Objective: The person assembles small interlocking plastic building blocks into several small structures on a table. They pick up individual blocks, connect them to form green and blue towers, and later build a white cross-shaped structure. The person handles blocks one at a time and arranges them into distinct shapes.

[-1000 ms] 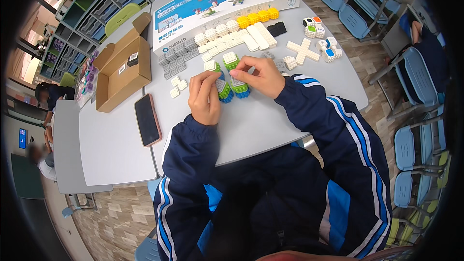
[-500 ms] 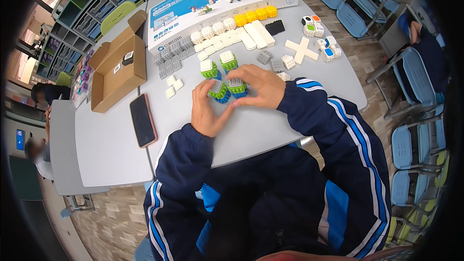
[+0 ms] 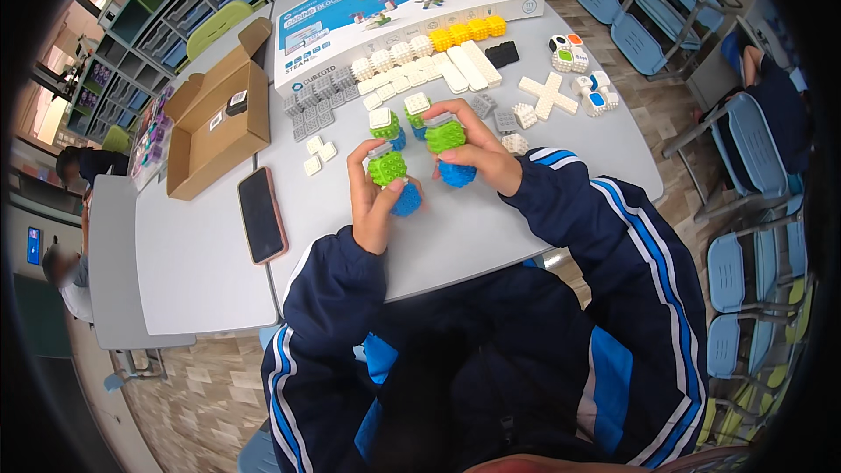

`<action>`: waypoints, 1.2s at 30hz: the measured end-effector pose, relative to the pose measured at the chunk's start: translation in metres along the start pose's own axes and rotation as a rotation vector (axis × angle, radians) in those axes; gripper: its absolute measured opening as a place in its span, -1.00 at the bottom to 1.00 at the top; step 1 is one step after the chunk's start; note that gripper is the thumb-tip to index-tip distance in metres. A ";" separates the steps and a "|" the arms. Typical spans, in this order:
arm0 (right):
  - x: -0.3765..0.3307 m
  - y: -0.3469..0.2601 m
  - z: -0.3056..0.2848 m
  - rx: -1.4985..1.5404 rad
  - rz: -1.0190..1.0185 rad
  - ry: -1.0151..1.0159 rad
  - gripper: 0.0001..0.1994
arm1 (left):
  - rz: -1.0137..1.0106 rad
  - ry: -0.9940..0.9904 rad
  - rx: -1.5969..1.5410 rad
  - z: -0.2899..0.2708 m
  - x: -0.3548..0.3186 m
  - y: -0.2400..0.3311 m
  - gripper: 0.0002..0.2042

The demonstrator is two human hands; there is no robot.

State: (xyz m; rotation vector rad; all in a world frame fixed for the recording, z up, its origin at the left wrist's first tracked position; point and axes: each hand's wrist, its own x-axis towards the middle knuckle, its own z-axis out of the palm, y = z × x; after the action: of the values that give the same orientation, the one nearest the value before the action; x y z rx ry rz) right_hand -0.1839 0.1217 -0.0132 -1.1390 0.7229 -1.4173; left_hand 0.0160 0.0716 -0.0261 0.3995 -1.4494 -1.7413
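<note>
My left hand (image 3: 371, 201) is closed round a stack of studded blocks (image 3: 387, 168), green above blue with a grey piece on top. A like green and blue stack (image 3: 447, 137), also grey-topped, is gripped between the thumb and fingers of my right hand (image 3: 487, 151). Both are tilted and held a little above the table, apart from each other. Just beyond them stand two more green and blue stacks with white tops, one on the left (image 3: 383, 121) and one on the right (image 3: 418, 105), the latter partly hidden by my right hand.
Rows of grey (image 3: 317, 103), white (image 3: 396, 54) and yellow blocks (image 3: 469, 31) lie before a large blue-and-white box (image 3: 403, 13). A phone (image 3: 262, 215) and an open cardboard box (image 3: 219, 127) are at left. A white cross piece (image 3: 547, 95) and white cubes (image 3: 596, 93) lie right.
Both hands have lifted the two grey-topped stacks off the table and tilted them, so their blue undersides show more. The hands have moved slightly apart.
</note>
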 end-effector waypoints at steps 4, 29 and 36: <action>-0.007 -0.002 0.002 -0.019 0.124 0.024 -0.56 | -0.029 -0.050 -0.197 -0.007 -0.003 0.002 -0.46; -0.005 0.022 0.001 -0.660 -0.146 0.021 -0.64 | -0.210 -0.071 0.256 0.000 -0.006 0.003 -0.59; -0.003 0.025 -0.002 -0.598 -0.123 0.039 -0.66 | -0.103 -0.120 0.272 -0.003 -0.001 -0.005 -0.56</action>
State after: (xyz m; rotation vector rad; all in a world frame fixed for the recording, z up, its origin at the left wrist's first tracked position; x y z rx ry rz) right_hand -0.1769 0.1198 -0.0373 -1.6381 1.1678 -1.3635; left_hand 0.0172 0.0704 -0.0315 0.5275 -1.7891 -1.6753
